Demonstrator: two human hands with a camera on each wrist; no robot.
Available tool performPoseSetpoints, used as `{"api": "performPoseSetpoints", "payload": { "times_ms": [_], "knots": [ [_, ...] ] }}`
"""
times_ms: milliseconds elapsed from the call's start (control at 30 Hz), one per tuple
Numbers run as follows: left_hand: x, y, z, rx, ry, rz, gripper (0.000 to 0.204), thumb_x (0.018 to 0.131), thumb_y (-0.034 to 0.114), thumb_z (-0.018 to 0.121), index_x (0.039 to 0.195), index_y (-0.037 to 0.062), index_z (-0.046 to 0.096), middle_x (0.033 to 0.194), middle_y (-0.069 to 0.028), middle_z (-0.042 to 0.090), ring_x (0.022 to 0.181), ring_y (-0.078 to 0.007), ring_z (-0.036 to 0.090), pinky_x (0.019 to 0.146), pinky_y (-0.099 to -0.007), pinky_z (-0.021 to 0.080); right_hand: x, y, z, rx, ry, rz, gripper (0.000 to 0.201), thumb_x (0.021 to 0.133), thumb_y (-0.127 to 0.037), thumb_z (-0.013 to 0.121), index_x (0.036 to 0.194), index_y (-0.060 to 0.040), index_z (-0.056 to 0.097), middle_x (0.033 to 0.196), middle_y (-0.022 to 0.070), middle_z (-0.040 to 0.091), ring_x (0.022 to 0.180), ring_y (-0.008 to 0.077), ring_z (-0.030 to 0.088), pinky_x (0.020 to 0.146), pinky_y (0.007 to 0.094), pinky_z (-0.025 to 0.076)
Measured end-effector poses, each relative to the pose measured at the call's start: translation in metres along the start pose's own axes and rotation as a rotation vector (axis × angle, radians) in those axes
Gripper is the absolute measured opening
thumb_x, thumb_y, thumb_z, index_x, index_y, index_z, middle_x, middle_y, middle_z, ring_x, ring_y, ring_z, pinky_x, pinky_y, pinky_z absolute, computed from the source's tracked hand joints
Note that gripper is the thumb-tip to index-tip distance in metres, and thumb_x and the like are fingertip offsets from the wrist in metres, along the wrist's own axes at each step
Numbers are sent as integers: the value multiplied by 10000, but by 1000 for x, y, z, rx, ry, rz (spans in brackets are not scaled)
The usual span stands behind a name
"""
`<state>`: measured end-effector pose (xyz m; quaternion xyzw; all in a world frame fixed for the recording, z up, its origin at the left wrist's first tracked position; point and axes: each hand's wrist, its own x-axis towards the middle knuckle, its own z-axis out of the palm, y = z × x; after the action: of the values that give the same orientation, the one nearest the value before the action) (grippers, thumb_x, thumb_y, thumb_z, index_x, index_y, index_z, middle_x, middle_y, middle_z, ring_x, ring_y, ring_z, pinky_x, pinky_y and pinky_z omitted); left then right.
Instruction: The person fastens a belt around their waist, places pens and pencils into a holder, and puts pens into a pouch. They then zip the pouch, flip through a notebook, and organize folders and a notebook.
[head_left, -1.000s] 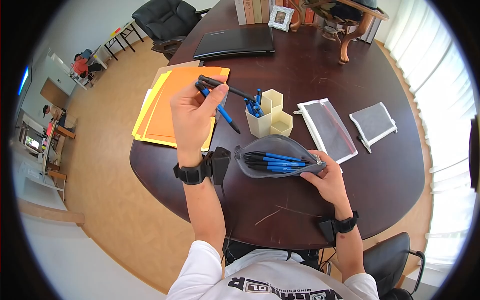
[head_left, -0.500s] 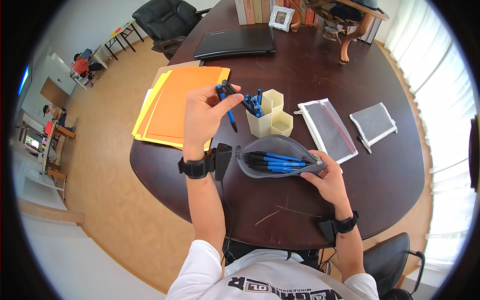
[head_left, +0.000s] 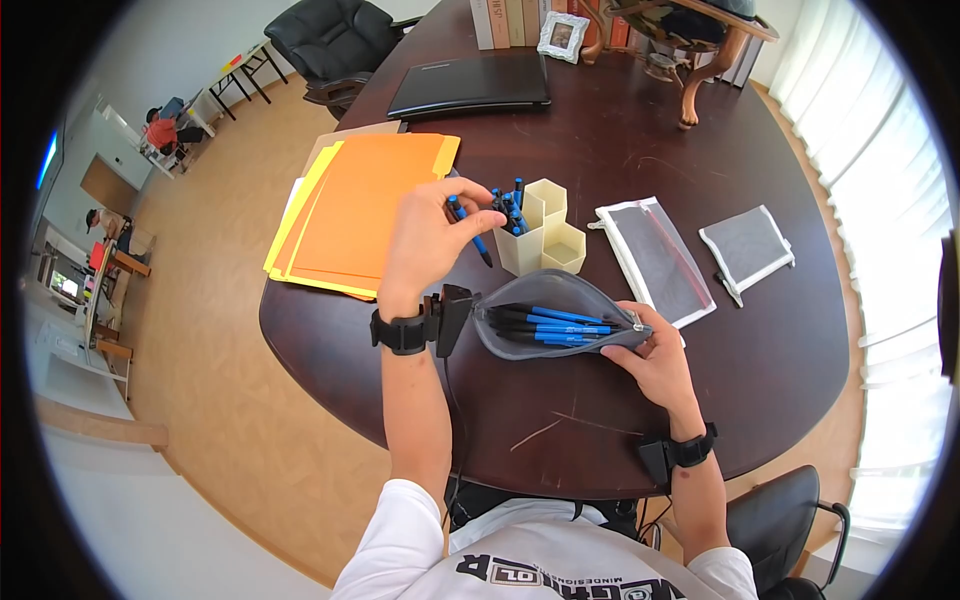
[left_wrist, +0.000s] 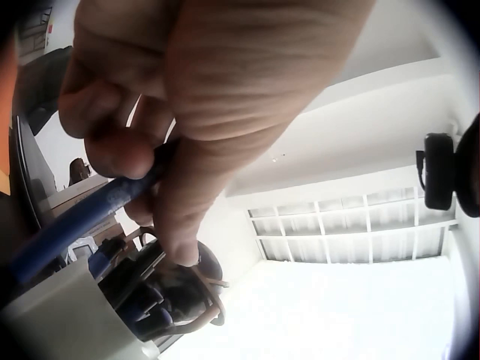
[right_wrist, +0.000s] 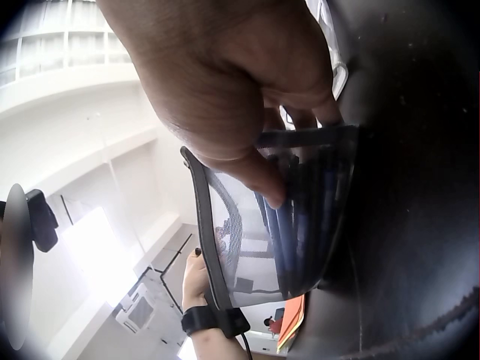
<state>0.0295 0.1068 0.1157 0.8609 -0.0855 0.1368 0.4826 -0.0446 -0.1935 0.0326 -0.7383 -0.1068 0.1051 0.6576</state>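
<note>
My left hand holds a blue pen that slants down beside the pen holder. Its thumb and fingertips are right at the tops of several blue-and-black pens standing in the left cup of the cream hexagonal pen holder. In the left wrist view the blue pen crosses over the cup's rim. My right hand grips the zip end of a grey mesh pencil pouch. The pouch gapes wide, with several blue pens lying inside. Through its mesh wall they show in the right wrist view.
Two white-edged mesh pouches lie to the right. Orange and yellow folders are stacked at the left. Further back are a black laptop, a photo frame, books and a wooden stand.
My left hand has moved right and down to the pen holder. Of its two pens, the black-ended one now stands among those in the cup. My right hand and the pouch stay put.
</note>
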Motion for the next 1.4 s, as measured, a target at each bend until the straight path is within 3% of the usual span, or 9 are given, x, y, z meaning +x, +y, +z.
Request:
{"api": "performPoseSetpoints", "payload": {
  "times_ms": [200, 300, 400, 600, 800, 900, 1100, 1400],
  "knots": [
    [-13, 22, -22, -16, 182, -49, 155, 851, 64, 752, 981, -3, 699, 799, -7, 634, 701, -71, 568, 647, -220, 455, 0, 0, 0, -7, 3, 6, 507, 833, 33, 742, 1305, -17, 564, 1181, 89, 622, 1080, 153, 609, 923, 302, 539],
    [-17, 23, -31, -85, 314, 106, 122, 892, 45, 703, 1004, 1, 684, 838, -11, 634, 723, -67, 563, 656, -220, 460, 0, -4, 1, -4, 1, 2, 502, 836, 37, 737, 1304, -11, 562, 1184, 84, 625, 1076, 149, 612, 926, 300, 537],
    [-21, 29, -35, -178, 394, 156, 118, 910, 26, 675, 1024, -3, 671, 888, -15, 638, 740, -66, 561, 662, -215, 460, -1, -4, 1, -4, 3, 6, 501, 836, 41, 735, 1304, -7, 560, 1192, 81, 626, 1073, 147, 614, 928, 298, 536],
    [-22, 39, -26, -79, 323, 223, 129, 903, 47, 687, 1029, 19, 684, 779, -10, 620, 670, -74, 547, 606, -224, 445, -1, -5, 2, -5, 10, 21, 508, 832, 45, 734, 1306, -12, 560, 1180, 86, 626, 1072, 150, 614, 925, 294, 535],
    [-26, 42, -25, 169, 24, 124, 286, 877, 5, 667, 1155, 62, 707, 742, 1, 556, 602, -62, 450, 546, -253, 384, -1, -3, 1, -25, 14, 19, 522, 825, 43, 740, 1311, -22, 562, 1158, 85, 621, 1065, 153, 615, 919, 294, 537],
    [-25, 38, -19, 242, -48, 106, 319, 871, 15, 675, 1182, 79, 704, 717, -28, 540, 586, -99, 441, 552, -285, 389, -1, -5, 1, -23, 7, 19, 520, 825, 36, 743, 1310, -23, 564, 1156, 85, 620, 1061, 153, 614, 905, 291, 540],
    [-21, 27, -10, 369, -69, 102, 301, 879, 59, 699, 1179, 87, 700, 712, -80, 522, 586, -174, 451, 581, -324, 407, -1, -2, 1, -28, 14, 18, 518, 821, 23, 751, 1304, -25, 570, 1159, 85, 624, 1046, 147, 613, 876, 285, 544],
    [-22, 30, -10, 377, -89, 43, 298, 882, 65, 698, 1179, 78, 684, 689, -74, 500, 589, -153, 464, 584, -318, 408, -1, -4, 1, -7, 5, 12, 510, 831, 38, 739, 1307, -19, 563, 1189, 79, 631, 1072, 146, 616, 917, 292, 534]
  ]
}}
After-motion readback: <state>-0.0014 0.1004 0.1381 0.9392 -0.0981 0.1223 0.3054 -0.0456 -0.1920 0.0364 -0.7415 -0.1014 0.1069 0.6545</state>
